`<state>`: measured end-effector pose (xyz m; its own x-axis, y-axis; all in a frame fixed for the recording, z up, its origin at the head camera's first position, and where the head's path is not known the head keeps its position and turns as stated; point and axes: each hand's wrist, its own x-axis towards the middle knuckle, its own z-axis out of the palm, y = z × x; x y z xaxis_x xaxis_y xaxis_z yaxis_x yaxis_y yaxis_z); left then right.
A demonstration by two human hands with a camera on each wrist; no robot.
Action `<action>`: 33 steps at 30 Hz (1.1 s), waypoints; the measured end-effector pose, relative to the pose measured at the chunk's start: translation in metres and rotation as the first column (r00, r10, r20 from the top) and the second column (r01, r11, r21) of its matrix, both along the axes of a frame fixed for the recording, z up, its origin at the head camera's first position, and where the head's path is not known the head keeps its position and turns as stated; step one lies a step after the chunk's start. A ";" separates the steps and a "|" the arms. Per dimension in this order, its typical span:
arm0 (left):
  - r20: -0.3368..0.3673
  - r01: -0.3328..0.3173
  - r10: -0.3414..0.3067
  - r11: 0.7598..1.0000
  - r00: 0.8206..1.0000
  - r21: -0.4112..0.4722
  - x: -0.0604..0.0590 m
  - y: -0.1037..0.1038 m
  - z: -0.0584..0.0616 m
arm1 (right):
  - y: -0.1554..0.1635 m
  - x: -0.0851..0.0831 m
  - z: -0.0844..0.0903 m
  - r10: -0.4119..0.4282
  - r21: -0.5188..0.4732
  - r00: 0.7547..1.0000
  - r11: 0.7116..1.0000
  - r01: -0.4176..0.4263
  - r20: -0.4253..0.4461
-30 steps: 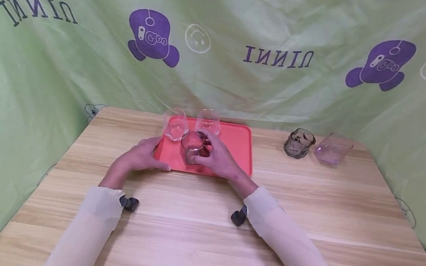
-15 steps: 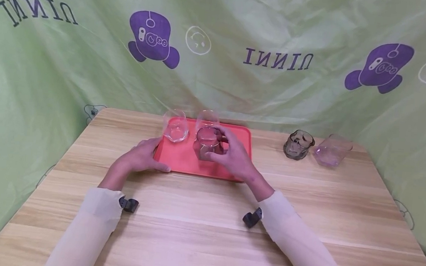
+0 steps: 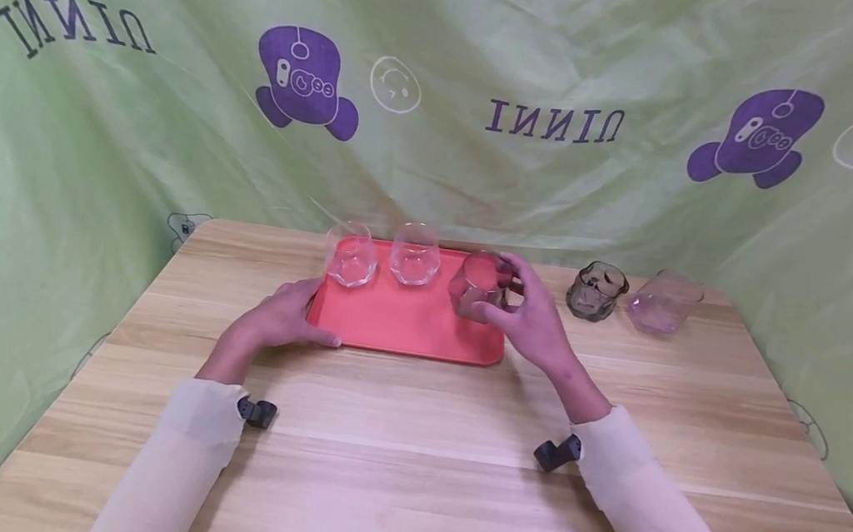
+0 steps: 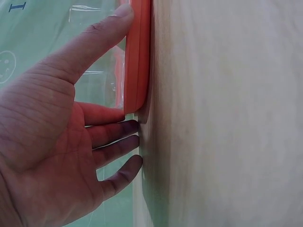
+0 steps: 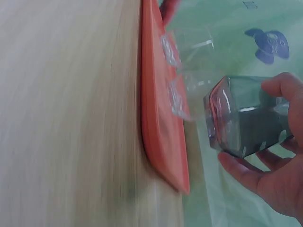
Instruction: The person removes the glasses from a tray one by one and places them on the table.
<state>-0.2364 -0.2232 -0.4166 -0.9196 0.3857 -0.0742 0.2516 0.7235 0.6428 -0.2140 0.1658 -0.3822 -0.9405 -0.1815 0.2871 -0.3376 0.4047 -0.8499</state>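
Light wooden table (image 3: 398, 431), plank grain running left to right, smooth matte finish. Behind and on both sides hangs a wrinkled pale green cloth backdrop (image 3: 143, 135) printed with purple cartoon figures, white smiley outlines and dark mirrored lettering.

One red plastic tray (image 3: 399, 322), rectangular, rounded corners, low raised rim, lies flat near the table's far edge. Two clear faceted glass tumblers stand upright on its far side, side by side: left clear tumbler (image 3: 351, 254), right clear tumbler (image 3: 415, 253).

Right hand (image 3: 531, 320) grasps a smoky grey faceted tumbler (image 3: 476, 287), fingers and thumb curled round its wall. The glass is over the tray's far right corner; the right wrist view shows it lifted clear of the tray, base toward the tray (image 5: 163, 123), tumbler (image 5: 246, 118) in the hand (image 5: 272, 175).

Left hand (image 3: 283, 317) rests at the tray's near left corner, fingers straight and relaxed, not gripping. Left wrist view: thumb (image 4: 94, 45) lies along the tray edge (image 4: 138, 56), other fingers touch the table.

Well right of the tray, on the bare table, two more tumblers: one dark smoky tumbler (image 3: 597, 289) upright, one pale lilac tumbler (image 3: 663, 300) just beside it, tilted.

Count: five tumblers, one tray. Both arms in cream sleeves, a small black clip at each cuff.
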 end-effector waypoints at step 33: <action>0.016 -0.008 0.008 1.000 1.000 -0.007 0.002 0.002 0.004 | 0.053 -0.041 -0.020 -0.291 0.093 0.956 0.954 0.286 0.038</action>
<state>-0.2344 -0.2213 -0.4127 -0.9215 0.3775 -0.0911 0.2356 0.7300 0.6415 -0.2551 0.2188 -0.4025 -0.9694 0.0782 0.2327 -0.1527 0.5501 -0.8210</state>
